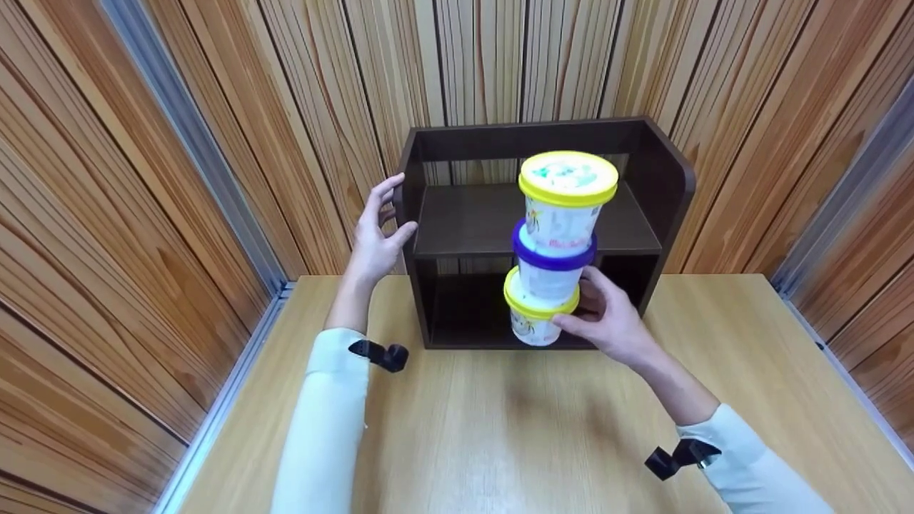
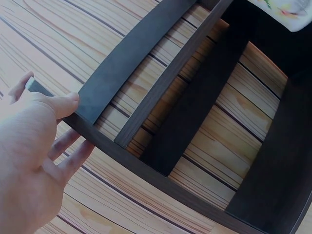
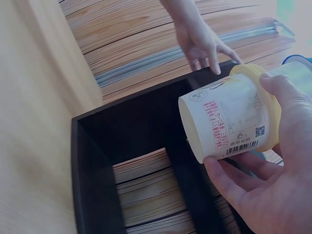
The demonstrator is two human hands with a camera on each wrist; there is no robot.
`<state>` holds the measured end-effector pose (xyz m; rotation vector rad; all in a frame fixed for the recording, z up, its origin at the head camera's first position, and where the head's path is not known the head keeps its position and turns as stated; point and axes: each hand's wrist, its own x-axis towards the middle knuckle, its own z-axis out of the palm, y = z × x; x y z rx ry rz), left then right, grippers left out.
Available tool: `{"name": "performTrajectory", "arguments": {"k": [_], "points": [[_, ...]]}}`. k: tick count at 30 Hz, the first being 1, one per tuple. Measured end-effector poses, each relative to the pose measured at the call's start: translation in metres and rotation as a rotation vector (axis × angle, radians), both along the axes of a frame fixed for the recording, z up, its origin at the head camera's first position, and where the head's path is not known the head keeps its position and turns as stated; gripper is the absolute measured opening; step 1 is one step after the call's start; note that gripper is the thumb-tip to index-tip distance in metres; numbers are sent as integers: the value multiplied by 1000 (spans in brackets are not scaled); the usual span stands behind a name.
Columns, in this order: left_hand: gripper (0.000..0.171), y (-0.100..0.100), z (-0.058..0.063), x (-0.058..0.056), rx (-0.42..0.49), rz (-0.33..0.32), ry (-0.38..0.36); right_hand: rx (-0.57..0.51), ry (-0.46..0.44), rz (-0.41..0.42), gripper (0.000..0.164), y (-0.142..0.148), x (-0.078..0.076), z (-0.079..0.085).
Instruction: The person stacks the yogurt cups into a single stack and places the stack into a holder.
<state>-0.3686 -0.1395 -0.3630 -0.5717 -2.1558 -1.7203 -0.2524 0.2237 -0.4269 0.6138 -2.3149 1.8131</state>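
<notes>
My right hand [image 1: 607, 321] grips the lowest of three stacked paper tubs, a white tub [image 1: 532, 330] with a yellow lid. Its thumb and fingers press that tub from either side in the right wrist view. On top sit a white tub [image 1: 550, 283] with a purple-blue lid and a white tub [image 1: 560, 225] with a yellow lid. The stack is held up in front of a dark brown two-tier shelf [image 1: 464, 214], leaning slightly. My left hand [image 1: 378, 239] holds the shelf's left side panel [image 2: 146, 168], thumb and fingers on opposite faces.
The shelf stands at the back of a light wooden table [image 1: 457, 435]. Behind it rises a wood-plank wall [image 1: 478, 64], with similar walls left and right. Metal rails [image 1: 235, 400] run along the table's sides. Each wrist carries a black camera mount [image 1: 382, 355].
</notes>
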Motion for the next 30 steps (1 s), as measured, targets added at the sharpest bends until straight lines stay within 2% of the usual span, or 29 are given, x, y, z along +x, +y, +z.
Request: {"name": "performTrajectory", "arguments": {"k": [14,23,30], "points": [[75,0,-1,-2,-3,2,4,-19,26,-26,74,-4,-13,46],[75,-1,-1,0,-2,7,-15,-57,29,6,70,-6,-29,61],[75,-1,-1,-1,-9,10,-8,-67,3,-13,68,-8,-45,68]]}}
